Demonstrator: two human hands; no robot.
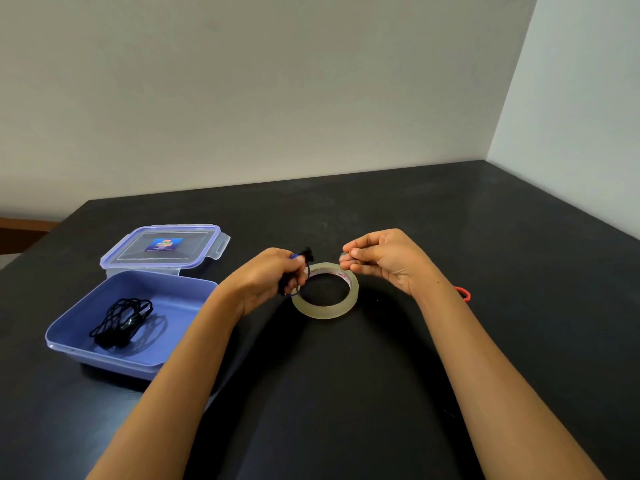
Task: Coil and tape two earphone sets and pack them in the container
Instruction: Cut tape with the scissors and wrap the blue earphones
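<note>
Earphone cord [307, 253], black and bundled, is gripped in the left hand [268, 275], whose fingers are curled tight round it. One end of the bundle sticks out above the fist and another below it, with a short blue part showing at the knuckles. The right hand [384, 261] is held level with it, just to the right. Its fingers are curled, and thumb and forefinger pinch a clear scrap [344, 255] too small to identify. Both hands are held above a roll of clear tape [325, 308], which lies flat on the black table [450, 220] between and just below them. To the left, near the left forearm, stands an open blue container [65, 344]. A second coiled set of black earphones [121, 322] lies inside on its floor. The lid [166, 245] lies flat just beyond the container's far edge. A small red object [464, 293] shows at the right wrist, partly hidden by the arm.
</note>
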